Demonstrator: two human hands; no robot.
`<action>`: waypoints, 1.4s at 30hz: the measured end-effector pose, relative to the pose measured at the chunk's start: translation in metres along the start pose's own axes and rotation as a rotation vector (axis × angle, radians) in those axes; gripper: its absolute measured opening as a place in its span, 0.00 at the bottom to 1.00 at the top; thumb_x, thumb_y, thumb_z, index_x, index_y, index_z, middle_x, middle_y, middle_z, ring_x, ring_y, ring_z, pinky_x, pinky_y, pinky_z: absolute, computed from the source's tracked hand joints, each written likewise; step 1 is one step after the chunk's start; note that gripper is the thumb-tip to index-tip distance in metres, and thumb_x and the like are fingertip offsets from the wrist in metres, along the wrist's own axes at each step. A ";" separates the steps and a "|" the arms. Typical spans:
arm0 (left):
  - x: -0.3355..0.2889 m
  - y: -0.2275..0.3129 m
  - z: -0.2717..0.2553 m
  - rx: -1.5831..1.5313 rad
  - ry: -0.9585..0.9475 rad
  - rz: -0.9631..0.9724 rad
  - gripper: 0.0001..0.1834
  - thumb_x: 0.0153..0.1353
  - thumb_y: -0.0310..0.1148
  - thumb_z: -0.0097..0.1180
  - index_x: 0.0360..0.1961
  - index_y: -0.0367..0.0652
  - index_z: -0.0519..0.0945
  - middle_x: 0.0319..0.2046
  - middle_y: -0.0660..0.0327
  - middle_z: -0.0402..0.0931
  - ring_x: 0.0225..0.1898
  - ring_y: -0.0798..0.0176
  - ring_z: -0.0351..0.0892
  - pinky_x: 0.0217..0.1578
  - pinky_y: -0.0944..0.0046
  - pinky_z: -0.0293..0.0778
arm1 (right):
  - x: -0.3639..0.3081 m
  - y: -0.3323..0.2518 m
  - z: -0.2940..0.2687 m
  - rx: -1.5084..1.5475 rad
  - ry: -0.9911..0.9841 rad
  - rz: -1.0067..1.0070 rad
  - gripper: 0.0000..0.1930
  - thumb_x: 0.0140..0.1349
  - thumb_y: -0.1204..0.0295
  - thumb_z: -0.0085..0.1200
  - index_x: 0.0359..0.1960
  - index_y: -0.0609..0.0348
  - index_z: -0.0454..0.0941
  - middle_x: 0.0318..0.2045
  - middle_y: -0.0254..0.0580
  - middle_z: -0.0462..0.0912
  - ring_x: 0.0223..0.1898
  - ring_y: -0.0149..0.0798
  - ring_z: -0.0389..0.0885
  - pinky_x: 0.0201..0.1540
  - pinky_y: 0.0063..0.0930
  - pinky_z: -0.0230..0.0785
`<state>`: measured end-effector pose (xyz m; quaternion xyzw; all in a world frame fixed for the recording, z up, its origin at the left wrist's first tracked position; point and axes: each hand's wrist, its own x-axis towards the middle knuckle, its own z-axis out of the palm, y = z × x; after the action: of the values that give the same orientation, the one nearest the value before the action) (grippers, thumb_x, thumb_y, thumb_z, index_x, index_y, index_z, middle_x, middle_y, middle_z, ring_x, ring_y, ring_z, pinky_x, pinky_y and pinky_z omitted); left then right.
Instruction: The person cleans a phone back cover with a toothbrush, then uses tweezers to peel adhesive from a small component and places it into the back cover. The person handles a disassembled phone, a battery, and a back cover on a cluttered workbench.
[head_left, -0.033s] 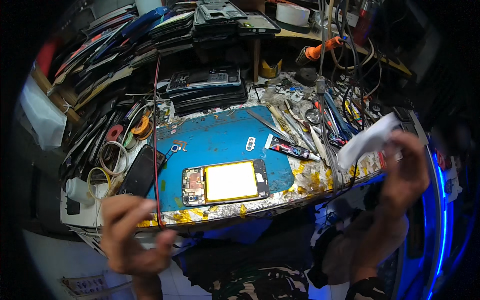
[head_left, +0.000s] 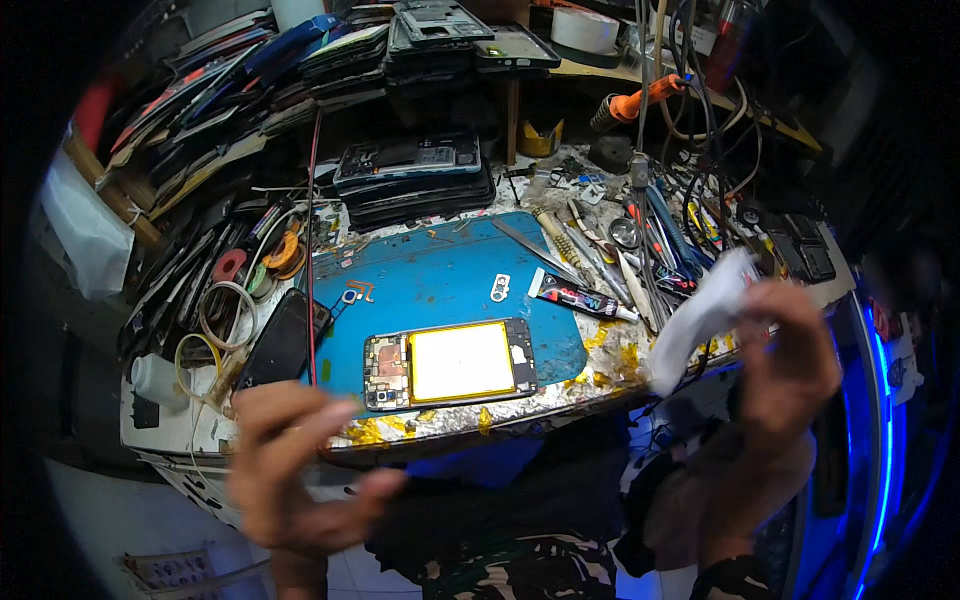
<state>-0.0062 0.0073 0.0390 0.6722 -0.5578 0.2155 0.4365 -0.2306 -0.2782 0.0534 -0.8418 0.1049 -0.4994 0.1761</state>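
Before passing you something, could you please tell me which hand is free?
The left hand: it grasps nothing, while the right hand holds a white sheet.

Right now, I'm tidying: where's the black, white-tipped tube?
In the head view, the black, white-tipped tube lies right of centre, across the right edge of the flat blue mat.
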 end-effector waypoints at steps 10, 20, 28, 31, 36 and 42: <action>-0.008 0.043 0.092 -1.013 -0.195 -0.827 0.28 0.59 0.27 0.71 0.59 0.30 0.76 0.45 0.52 0.84 0.48 0.64 0.84 0.50 0.63 0.78 | -0.033 -0.047 0.070 0.779 -0.281 0.360 0.20 0.57 0.81 0.68 0.52 0.64 0.80 0.40 0.43 0.86 0.38 0.31 0.83 0.39 0.21 0.75; -0.027 0.033 0.073 -0.883 -0.298 -0.732 0.16 0.63 0.21 0.63 0.52 0.32 0.81 0.43 0.55 0.85 0.46 0.67 0.83 0.49 0.64 0.78 | -0.022 -0.033 0.074 0.754 -0.722 0.466 0.20 0.60 0.79 0.67 0.54 0.65 0.78 0.43 0.41 0.84 0.44 0.29 0.82 0.48 0.24 0.75; 0.028 -0.016 0.043 0.000 -0.108 -0.045 0.15 0.50 0.16 0.66 0.41 0.37 0.82 0.41 0.54 0.82 0.42 0.53 0.84 0.45 0.56 0.78 | 0.049 0.048 0.123 -0.086 -0.713 0.200 0.15 0.62 0.69 0.65 0.46 0.64 0.82 0.36 0.52 0.87 0.35 0.48 0.87 0.40 0.39 0.76; 0.053 -0.032 0.057 0.040 -0.276 0.032 0.14 0.50 0.19 0.66 0.39 0.37 0.81 0.43 0.56 0.80 0.46 0.50 0.81 0.48 0.54 0.76 | 0.053 0.064 0.138 -0.245 -0.706 0.063 0.15 0.62 0.69 0.64 0.46 0.66 0.81 0.35 0.54 0.86 0.34 0.53 0.85 0.41 0.43 0.75; 0.063 -0.044 0.070 0.091 -0.404 -0.010 0.12 0.53 0.22 0.65 0.38 0.38 0.78 0.38 0.53 0.79 0.41 0.49 0.80 0.43 0.53 0.75 | 0.059 0.065 0.124 -0.191 -0.655 0.108 0.18 0.64 0.70 0.62 0.53 0.67 0.80 0.36 0.53 0.85 0.37 0.47 0.84 0.43 0.42 0.75; 0.074 -0.061 0.060 0.202 -0.372 0.024 0.12 0.53 0.18 0.65 0.40 0.36 0.81 0.37 0.54 0.84 0.34 0.57 0.83 0.37 0.60 0.77 | 0.067 0.061 0.099 0.481 -0.599 0.413 0.15 0.70 0.69 0.60 0.51 0.69 0.80 0.35 0.40 0.84 0.30 0.27 0.82 0.35 0.22 0.77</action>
<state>0.0603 -0.0845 0.0436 0.7341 -0.6122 0.1476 0.2539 -0.1121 -0.3386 0.0393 -0.8458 0.0960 -0.1978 0.4861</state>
